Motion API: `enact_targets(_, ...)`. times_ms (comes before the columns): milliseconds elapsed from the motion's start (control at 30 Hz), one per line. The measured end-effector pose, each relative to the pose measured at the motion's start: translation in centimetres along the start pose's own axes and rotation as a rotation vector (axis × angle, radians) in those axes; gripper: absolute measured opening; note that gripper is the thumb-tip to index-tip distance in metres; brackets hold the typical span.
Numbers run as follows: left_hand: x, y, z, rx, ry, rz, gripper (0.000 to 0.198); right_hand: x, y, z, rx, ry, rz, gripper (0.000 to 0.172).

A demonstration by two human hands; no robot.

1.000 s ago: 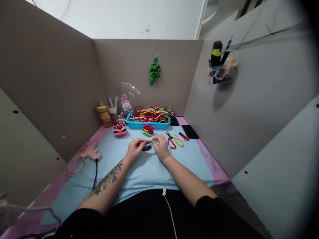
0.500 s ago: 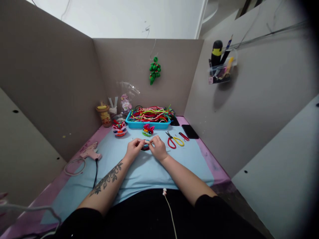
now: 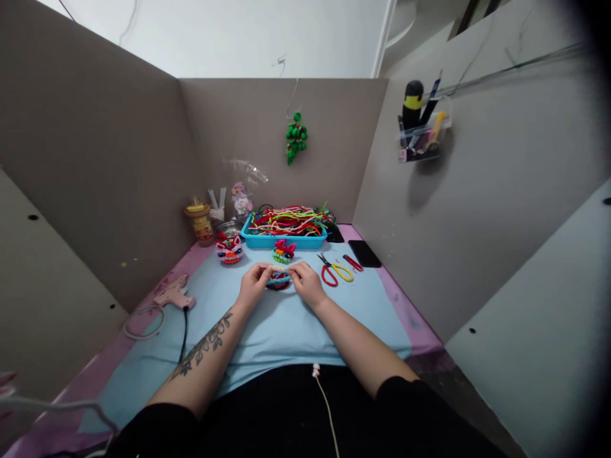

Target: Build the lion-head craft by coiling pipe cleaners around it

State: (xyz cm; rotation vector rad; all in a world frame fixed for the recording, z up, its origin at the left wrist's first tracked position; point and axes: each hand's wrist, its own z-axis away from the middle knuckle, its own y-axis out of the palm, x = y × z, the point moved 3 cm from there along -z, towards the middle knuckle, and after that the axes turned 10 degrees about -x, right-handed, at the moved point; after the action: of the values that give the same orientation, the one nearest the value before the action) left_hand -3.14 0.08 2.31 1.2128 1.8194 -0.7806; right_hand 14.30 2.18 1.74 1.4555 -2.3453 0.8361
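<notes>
My left hand (image 3: 254,282) and my right hand (image 3: 307,281) are close together over the blue cloth, fingers pinched. Between them stretches a short cream chenille stem (image 3: 277,269), wavy along its length, one end in each hand. Just beneath it lies a blue and dark red chenille piece (image 3: 278,281), partly covered by my fingers; I cannot tell whether the stem is joined to it. Beyond my hands sits a small pink and green lion-head figure (image 3: 284,252). A larger red, pink and orange one (image 3: 230,249) stands to its left.
A blue tray (image 3: 286,242) heaped with coloured stems stands at the back. On the right lie red-and-yellow-handled scissors (image 3: 334,270), a red cutter (image 3: 352,262) and a black phone (image 3: 365,253). A pink glue gun (image 3: 174,293) with its cord is at left. Partitions enclose the table.
My hands have moved slightly apart, showing more of the cream stem, now wavy, and of the blue and dark red piece below. The view has tilted a little.
</notes>
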Motion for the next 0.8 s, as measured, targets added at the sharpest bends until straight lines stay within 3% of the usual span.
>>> enact_targets(367, 1.7, -0.1, -0.3, -0.005, -0.105, 0.037, 0.035, -0.5, -0.1, -0.1, -0.085, 0.055, -0.047, 0.008)
enact_targets(800, 0.5, 0.0, 0.0, 0.009, -0.120, 0.078, 0.035, -0.2, 0.2, 0.1, -0.043, -0.007, -0.140, 0.010)
